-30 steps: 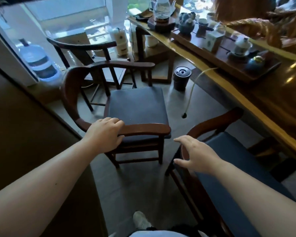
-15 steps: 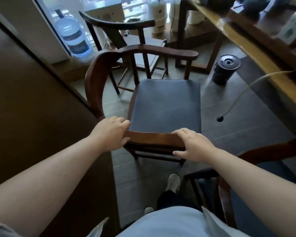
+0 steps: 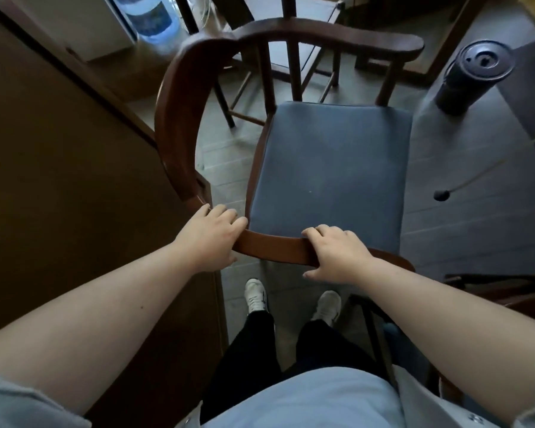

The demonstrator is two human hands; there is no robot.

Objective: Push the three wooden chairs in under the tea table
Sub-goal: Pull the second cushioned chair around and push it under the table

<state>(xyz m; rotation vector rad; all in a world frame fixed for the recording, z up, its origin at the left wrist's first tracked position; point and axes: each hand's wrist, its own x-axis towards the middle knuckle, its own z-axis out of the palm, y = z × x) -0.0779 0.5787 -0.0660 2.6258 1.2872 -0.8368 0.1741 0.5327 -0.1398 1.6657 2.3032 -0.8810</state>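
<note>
- Head view, looking steeply down: both hands closed on the near arm rail (image 3: 272,249) of a round-backed wooden chair (image 3: 328,168) with a blue seat pad.
- Left hand (image 3: 209,239) wrapped over the rail where it bends toward the curved back, fingers (image 3: 229,216) curled over the top edge, palm pressed on the wood.
- Right hand (image 3: 337,254) clamped further along the same rail, fingers over the top, thumb tucked beneath on the near side.
- Seen standing on open floor (image 3: 464,230), side-on to the wearer, feet just behind the rail; no table edge over the seat, so judged not yet pushed in.
- Tea table itself barely in frame: only a dark corner at upper right, too little to judge the gap to it.
- Second chair (image 3: 294,54) visible beyond the first, also out in the open as far as can be told.
- Part of a third chair frame (image 3: 491,291) at the right edge by the right forearm; position relative to the table not readable.
- Dark round canister (image 3: 473,75) and a hose end (image 3: 442,195) lying on the floor to the right, likely in or near the push path.
- Judged progress: grip secured on one chair, no chair confirmed tucked under, all three pushes apparently left.
</note>
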